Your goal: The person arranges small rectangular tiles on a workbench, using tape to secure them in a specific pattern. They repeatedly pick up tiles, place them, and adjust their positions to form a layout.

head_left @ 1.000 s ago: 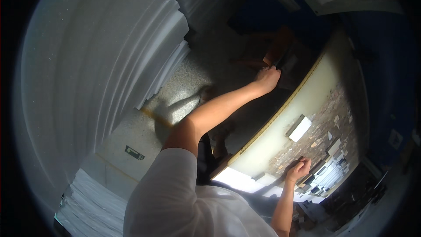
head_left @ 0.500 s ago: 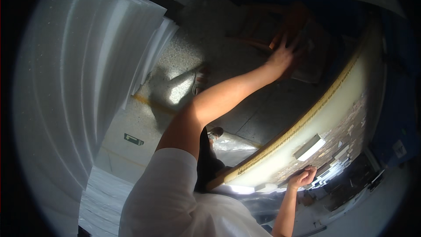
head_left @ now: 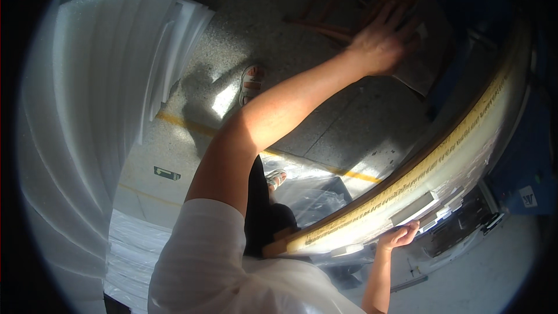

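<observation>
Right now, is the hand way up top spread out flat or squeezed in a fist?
Spread out. The left hand has its fingers fanned apart, pressed on a grey sheet over the orange frame.

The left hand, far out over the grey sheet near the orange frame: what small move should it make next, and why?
Probably close the fingers on the grey sheet and draw it back. The left hand lies spread and flat on it at full arm's reach, gripping nothing yet, while the right hand rests at the edge of the long yellow-edged panel.
</observation>
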Tool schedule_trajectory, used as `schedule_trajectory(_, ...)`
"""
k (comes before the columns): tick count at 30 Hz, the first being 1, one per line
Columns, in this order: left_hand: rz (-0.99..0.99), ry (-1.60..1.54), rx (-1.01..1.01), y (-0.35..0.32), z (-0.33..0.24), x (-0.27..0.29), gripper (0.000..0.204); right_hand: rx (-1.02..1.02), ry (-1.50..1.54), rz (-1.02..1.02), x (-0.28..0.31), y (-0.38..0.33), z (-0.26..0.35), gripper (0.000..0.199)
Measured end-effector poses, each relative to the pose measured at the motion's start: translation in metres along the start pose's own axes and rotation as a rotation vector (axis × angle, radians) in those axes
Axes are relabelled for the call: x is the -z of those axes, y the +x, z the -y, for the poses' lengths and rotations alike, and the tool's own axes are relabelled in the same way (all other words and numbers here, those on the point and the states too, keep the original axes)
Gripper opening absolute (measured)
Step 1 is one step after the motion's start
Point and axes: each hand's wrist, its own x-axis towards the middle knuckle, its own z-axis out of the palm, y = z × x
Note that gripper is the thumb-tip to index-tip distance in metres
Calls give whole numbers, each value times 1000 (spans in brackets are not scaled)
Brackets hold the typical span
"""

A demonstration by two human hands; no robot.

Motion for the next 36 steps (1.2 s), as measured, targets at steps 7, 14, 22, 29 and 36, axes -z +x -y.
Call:
schedule_trajectory(7,123,70,17,12,-7,3,61,46,-16,-8,-2,2,10,10)
schedule_trajectory(14,333,182,9,-8,22,0,59,-40,-29,-57,0,12,15,7)
schedule_trajectory(22,-79,-102,248,-24,-97,147,44,44,211,-175,20,-1,-3,14)
schedule_trajectory(29,-320,-218,103,-84,-335,251,35,79,580,-177,55,-34,12,32)
schedule_trajectory(36,7,-160,143,-260,-512,167,30,-9,902,-154,272,-229,-116,17)
